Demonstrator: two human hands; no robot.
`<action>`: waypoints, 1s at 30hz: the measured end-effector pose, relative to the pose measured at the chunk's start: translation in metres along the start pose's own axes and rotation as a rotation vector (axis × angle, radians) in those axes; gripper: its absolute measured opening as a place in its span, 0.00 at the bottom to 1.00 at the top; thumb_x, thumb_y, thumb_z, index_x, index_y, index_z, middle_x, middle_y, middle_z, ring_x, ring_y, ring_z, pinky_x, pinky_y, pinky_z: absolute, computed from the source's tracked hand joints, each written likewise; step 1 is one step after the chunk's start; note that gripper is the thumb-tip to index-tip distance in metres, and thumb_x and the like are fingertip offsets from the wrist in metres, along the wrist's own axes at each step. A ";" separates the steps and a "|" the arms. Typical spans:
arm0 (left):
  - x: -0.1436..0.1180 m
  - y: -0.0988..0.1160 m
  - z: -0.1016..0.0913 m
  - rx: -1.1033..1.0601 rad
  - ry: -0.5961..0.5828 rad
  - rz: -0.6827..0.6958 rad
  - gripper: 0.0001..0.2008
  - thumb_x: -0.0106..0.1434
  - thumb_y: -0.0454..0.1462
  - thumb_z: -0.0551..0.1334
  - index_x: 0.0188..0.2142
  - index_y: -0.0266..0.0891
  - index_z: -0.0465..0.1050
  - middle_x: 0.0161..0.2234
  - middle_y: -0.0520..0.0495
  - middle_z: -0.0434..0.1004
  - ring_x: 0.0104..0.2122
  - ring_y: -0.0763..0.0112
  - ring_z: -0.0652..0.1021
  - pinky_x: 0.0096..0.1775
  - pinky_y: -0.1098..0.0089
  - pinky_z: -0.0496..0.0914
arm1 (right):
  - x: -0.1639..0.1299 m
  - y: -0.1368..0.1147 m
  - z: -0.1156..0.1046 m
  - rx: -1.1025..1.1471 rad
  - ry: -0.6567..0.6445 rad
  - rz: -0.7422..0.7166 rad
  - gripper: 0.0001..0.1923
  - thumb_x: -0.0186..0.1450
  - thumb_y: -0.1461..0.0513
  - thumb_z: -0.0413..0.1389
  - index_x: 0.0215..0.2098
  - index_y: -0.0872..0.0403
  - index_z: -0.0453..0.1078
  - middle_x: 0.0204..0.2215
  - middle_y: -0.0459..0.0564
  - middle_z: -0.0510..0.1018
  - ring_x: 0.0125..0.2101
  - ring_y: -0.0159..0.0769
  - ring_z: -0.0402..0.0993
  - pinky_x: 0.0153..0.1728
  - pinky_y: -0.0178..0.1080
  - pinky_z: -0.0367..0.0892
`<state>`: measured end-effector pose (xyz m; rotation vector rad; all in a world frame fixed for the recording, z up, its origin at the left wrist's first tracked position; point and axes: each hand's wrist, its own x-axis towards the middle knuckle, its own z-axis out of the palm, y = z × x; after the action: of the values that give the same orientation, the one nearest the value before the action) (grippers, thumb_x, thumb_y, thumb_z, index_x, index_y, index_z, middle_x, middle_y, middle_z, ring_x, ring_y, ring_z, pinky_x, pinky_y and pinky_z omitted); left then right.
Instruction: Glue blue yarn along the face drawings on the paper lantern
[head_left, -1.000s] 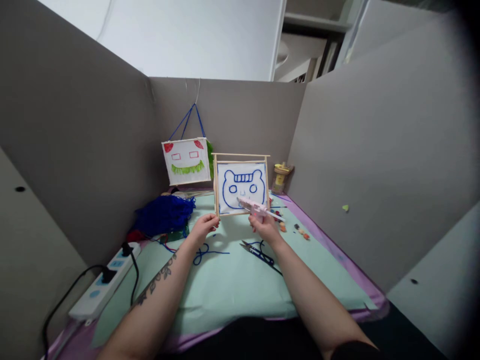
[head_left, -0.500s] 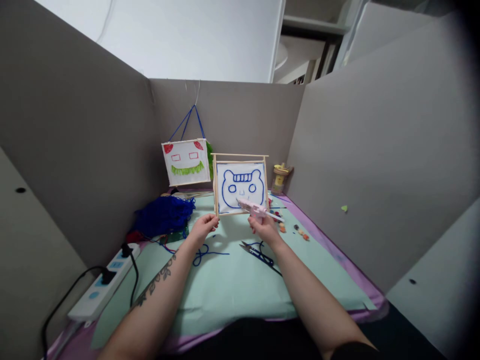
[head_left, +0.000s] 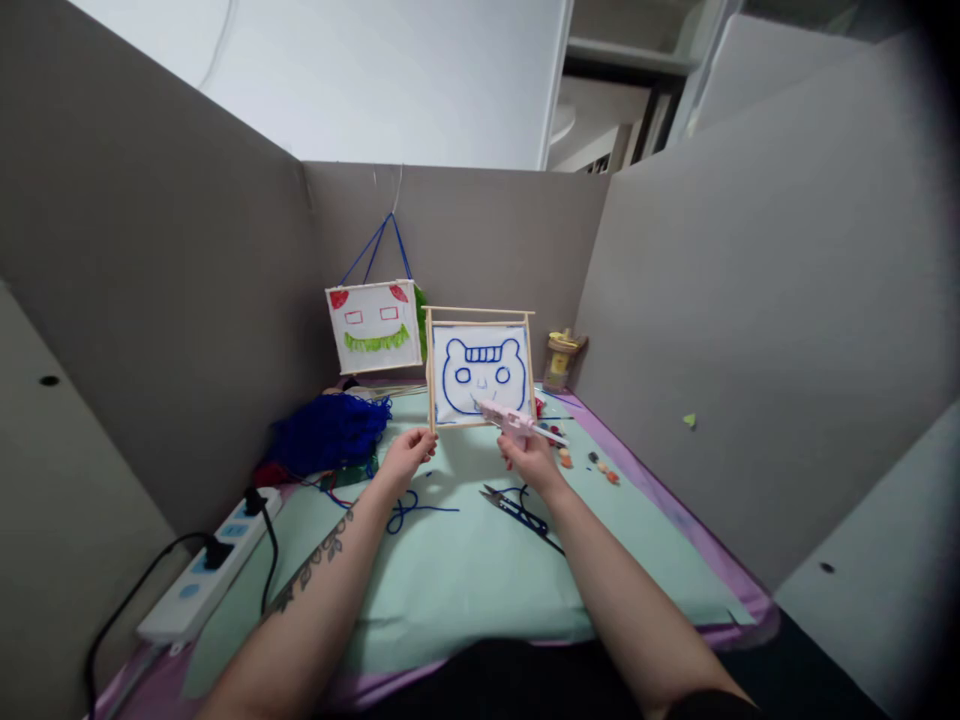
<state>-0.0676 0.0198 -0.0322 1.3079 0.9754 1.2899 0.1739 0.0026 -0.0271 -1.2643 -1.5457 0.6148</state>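
My left hand [head_left: 409, 456] is closed on the lower left corner of a wooden stick frame [head_left: 430, 385], holding it up above the table. Across the frame stretches a white cloth [head_left: 482, 345] with a face outlined in blue yarn; the nose and mouth are thin lines. My right hand [head_left: 529, 459] grips a pale pink glue gun [head_left: 510, 418], its nozzle pointing left in front of the cloth's lower part. Whether the nozzle touches the cloth I cannot tell. Below the right hand lie dark thread snips [head_left: 517, 510] beside a blue yarn piece.
A pile of blue yarn [head_left: 328, 430] lies at the left, near a white power strip [head_left: 214, 565] with black plugs. Another face panel [head_left: 376, 330] hangs at the back. A yellow-brown cup [head_left: 559, 358] stands in the far right corner; small beads [head_left: 602, 468] lie on the right.
The view has shifted very slightly. Both hands, the frame and the glue gun keep nearly the same positions.
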 end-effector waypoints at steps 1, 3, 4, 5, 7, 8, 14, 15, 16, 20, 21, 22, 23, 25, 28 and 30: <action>0.000 0.000 0.000 0.000 0.004 0.002 0.18 0.49 0.50 0.66 0.28 0.36 0.70 0.22 0.54 0.67 0.22 0.78 0.67 0.28 0.75 0.63 | -0.001 -0.002 0.000 -0.005 0.001 0.002 0.16 0.57 0.50 0.54 0.26 0.55 0.69 0.14 0.45 0.71 0.17 0.33 0.70 0.20 0.34 0.66; 0.000 0.000 0.001 0.002 0.008 0.007 0.18 0.49 0.50 0.66 0.27 0.36 0.70 0.22 0.54 0.67 0.22 0.78 0.67 0.28 0.75 0.63 | -0.002 -0.004 -0.001 -0.014 0.004 0.006 0.15 0.57 0.50 0.54 0.26 0.55 0.69 0.14 0.45 0.71 0.17 0.34 0.70 0.20 0.34 0.66; 0.000 0.001 0.001 0.003 0.007 0.011 0.18 0.49 0.50 0.66 0.27 0.36 0.69 0.22 0.54 0.67 0.22 0.78 0.67 0.28 0.74 0.63 | -0.002 -0.006 -0.001 -0.021 0.006 0.008 0.15 0.57 0.51 0.54 0.26 0.55 0.69 0.14 0.45 0.71 0.17 0.34 0.70 0.20 0.34 0.66; 0.000 0.001 0.001 0.001 0.006 0.012 0.18 0.49 0.50 0.66 0.27 0.36 0.69 0.22 0.54 0.66 0.22 0.78 0.67 0.28 0.74 0.63 | -0.002 -0.006 -0.002 -0.028 0.008 0.010 0.15 0.57 0.51 0.54 0.25 0.55 0.68 0.14 0.45 0.71 0.17 0.34 0.70 0.20 0.34 0.66; 0.000 0.001 0.001 -0.009 0.010 0.013 0.19 0.49 0.50 0.66 0.27 0.36 0.69 0.21 0.54 0.66 0.22 0.78 0.66 0.28 0.75 0.62 | -0.002 -0.007 -0.002 -0.039 0.014 0.010 0.15 0.57 0.51 0.53 0.24 0.55 0.68 0.14 0.46 0.72 0.17 0.34 0.70 0.20 0.34 0.66; 0.000 0.002 0.001 -0.017 0.013 0.013 0.19 0.49 0.50 0.66 0.27 0.36 0.69 0.21 0.54 0.65 0.21 0.79 0.66 0.27 0.75 0.62 | -0.002 -0.007 -0.002 -0.043 0.015 0.009 0.15 0.57 0.51 0.53 0.24 0.55 0.68 0.14 0.46 0.72 0.17 0.34 0.70 0.20 0.34 0.66; 0.000 0.004 0.002 -0.034 0.032 0.019 0.20 0.47 0.51 0.67 0.26 0.36 0.68 0.21 0.53 0.65 0.21 0.78 0.65 0.26 0.75 0.61 | -0.002 -0.006 -0.003 -0.044 0.027 0.012 0.16 0.57 0.51 0.53 0.24 0.55 0.68 0.14 0.46 0.72 0.16 0.34 0.70 0.20 0.34 0.65; 0.000 0.004 0.002 -0.035 0.033 0.022 0.20 0.47 0.51 0.67 0.27 0.36 0.68 0.21 0.53 0.65 0.21 0.78 0.65 0.26 0.75 0.61 | -0.002 -0.007 -0.003 -0.046 0.028 0.010 0.15 0.57 0.51 0.53 0.24 0.55 0.68 0.14 0.46 0.71 0.16 0.34 0.70 0.20 0.34 0.65; 0.000 0.004 0.001 -0.038 0.034 0.026 0.20 0.47 0.51 0.67 0.27 0.36 0.68 0.21 0.53 0.65 0.21 0.78 0.65 0.26 0.75 0.61 | -0.002 -0.008 -0.003 -0.048 0.028 0.008 0.15 0.57 0.51 0.53 0.24 0.55 0.68 0.14 0.46 0.71 0.16 0.34 0.70 0.20 0.34 0.65; 0.002 0.003 0.001 -0.046 0.042 0.028 0.20 0.47 0.50 0.67 0.27 0.36 0.68 0.20 0.54 0.65 0.20 0.78 0.65 0.26 0.75 0.60 | -0.004 -0.013 -0.005 -0.041 0.033 0.012 0.15 0.57 0.51 0.53 0.24 0.54 0.68 0.14 0.46 0.72 0.16 0.34 0.69 0.20 0.34 0.65; 0.002 0.003 0.001 -0.045 0.046 0.027 0.20 0.47 0.51 0.67 0.27 0.36 0.68 0.20 0.54 0.65 0.20 0.78 0.65 0.25 0.75 0.60 | -0.005 -0.014 -0.005 -0.042 0.033 0.012 0.15 0.57 0.51 0.53 0.23 0.54 0.68 0.14 0.47 0.72 0.17 0.34 0.70 0.20 0.34 0.65; 0.003 0.002 0.001 -0.044 0.048 0.027 0.20 0.47 0.50 0.67 0.26 0.36 0.68 0.20 0.54 0.65 0.20 0.78 0.65 0.25 0.75 0.60 | -0.005 -0.015 -0.006 -0.045 0.034 0.012 0.15 0.57 0.51 0.53 0.23 0.54 0.68 0.15 0.47 0.73 0.17 0.34 0.70 0.20 0.34 0.65; 0.003 0.002 0.001 -0.046 0.048 0.029 0.20 0.47 0.50 0.67 0.26 0.36 0.68 0.20 0.54 0.65 0.20 0.78 0.65 0.25 0.75 0.60 | -0.005 -0.016 -0.006 -0.052 0.037 0.012 0.15 0.57 0.51 0.53 0.23 0.54 0.69 0.15 0.47 0.73 0.17 0.34 0.70 0.21 0.34 0.65; 0.003 0.002 0.001 -0.057 0.048 0.035 0.19 0.47 0.50 0.67 0.26 0.36 0.68 0.19 0.54 0.64 0.20 0.78 0.64 0.25 0.75 0.60 | -0.006 -0.018 -0.007 -0.062 0.047 0.013 0.15 0.57 0.52 0.53 0.22 0.54 0.69 0.14 0.47 0.72 0.17 0.34 0.70 0.21 0.34 0.65; 0.003 0.004 0.001 -0.074 0.052 0.046 0.19 0.47 0.49 0.67 0.25 0.36 0.68 0.19 0.55 0.64 0.20 0.79 0.64 0.24 0.75 0.59 | -0.006 -0.020 -0.008 -0.066 0.058 0.019 0.14 0.57 0.53 0.53 0.21 0.54 0.68 0.13 0.46 0.72 0.17 0.34 0.70 0.21 0.34 0.65; 0.002 0.004 0.001 -0.079 0.054 0.046 0.19 0.47 0.49 0.67 0.25 0.36 0.68 0.19 0.55 0.63 0.20 0.79 0.64 0.25 0.75 0.59 | -0.006 -0.020 -0.008 -0.060 0.058 0.024 0.15 0.57 0.53 0.52 0.20 0.53 0.67 0.13 0.46 0.71 0.16 0.34 0.69 0.20 0.34 0.64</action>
<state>-0.0669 0.0214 -0.0275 1.2469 0.9274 1.3917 0.1727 -0.0107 -0.0092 -1.3360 -1.5131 0.5454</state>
